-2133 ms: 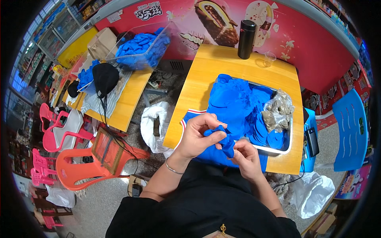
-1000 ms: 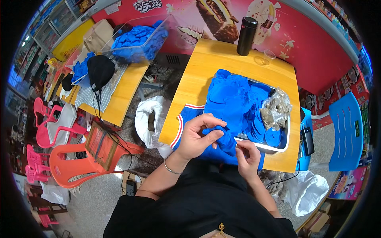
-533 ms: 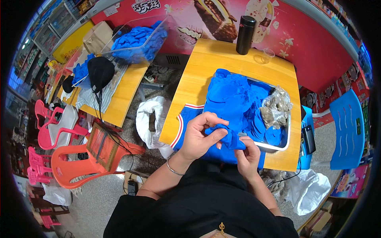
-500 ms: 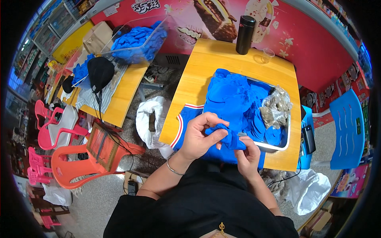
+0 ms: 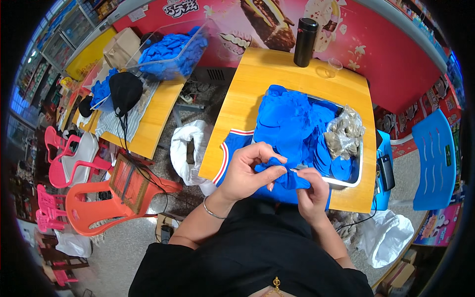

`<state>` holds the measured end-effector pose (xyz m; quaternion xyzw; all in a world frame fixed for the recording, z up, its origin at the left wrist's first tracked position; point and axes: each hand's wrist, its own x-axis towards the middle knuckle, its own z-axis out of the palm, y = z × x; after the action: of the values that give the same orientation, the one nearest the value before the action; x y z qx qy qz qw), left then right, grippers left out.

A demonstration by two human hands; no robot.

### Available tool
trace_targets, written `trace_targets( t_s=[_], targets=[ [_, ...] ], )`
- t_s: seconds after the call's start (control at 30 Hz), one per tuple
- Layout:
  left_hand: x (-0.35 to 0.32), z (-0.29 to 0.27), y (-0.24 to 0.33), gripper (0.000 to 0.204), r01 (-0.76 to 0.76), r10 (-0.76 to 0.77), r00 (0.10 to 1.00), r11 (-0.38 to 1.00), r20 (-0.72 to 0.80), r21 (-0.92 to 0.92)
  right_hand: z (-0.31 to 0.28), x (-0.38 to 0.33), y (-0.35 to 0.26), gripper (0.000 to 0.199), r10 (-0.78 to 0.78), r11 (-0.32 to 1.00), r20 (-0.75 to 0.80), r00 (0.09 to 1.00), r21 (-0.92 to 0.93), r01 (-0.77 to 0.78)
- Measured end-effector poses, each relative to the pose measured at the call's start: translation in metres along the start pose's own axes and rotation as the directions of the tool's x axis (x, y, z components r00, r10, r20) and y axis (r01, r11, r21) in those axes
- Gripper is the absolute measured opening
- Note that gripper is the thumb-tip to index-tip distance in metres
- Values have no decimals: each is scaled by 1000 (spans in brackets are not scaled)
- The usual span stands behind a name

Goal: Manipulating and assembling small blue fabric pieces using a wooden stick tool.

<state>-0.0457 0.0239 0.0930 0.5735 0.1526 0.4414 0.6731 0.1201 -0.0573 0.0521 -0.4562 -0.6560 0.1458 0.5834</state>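
Two hands closed on one blue glove [image 5: 283, 174] above the near table edge, glove pinched by left hand [image 5: 245, 173] and gripped by right hand [image 5: 310, 190], metal tray [image 5: 358, 171] heaped with blue gloves [image 5: 289, 121] just behind, bag of small parts [image 5: 345, 133] laid in tray.
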Motion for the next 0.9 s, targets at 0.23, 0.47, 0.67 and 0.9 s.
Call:
trace_targets(
  t_s=[0.23, 0.47, 0.67, 0.9],
  targets=[
    [-2, 0, -4, 10, 84, -85, 996, 995, -19, -45, -6, -3, -11, 24, 557, 453, 443, 703, 548, -703],
    [0, 0, -1, 11, -23, 23, 999, 999, -30, 24, 5, -3, 0, 42, 100, 992, 58, 993, 69, -104],
    [0, -2, -5, 12, -66, 66, 997, 998, -35, 10, 4, -8, 14, 55, -26, 996, -10, 1000, -85, 25],
    [1, 2, -6, 10, -24, 24, 1000, 1000, 2, -5, 1, -12, 5, 40, 169, 964, 110, 980, 190, -187]
  ],
)
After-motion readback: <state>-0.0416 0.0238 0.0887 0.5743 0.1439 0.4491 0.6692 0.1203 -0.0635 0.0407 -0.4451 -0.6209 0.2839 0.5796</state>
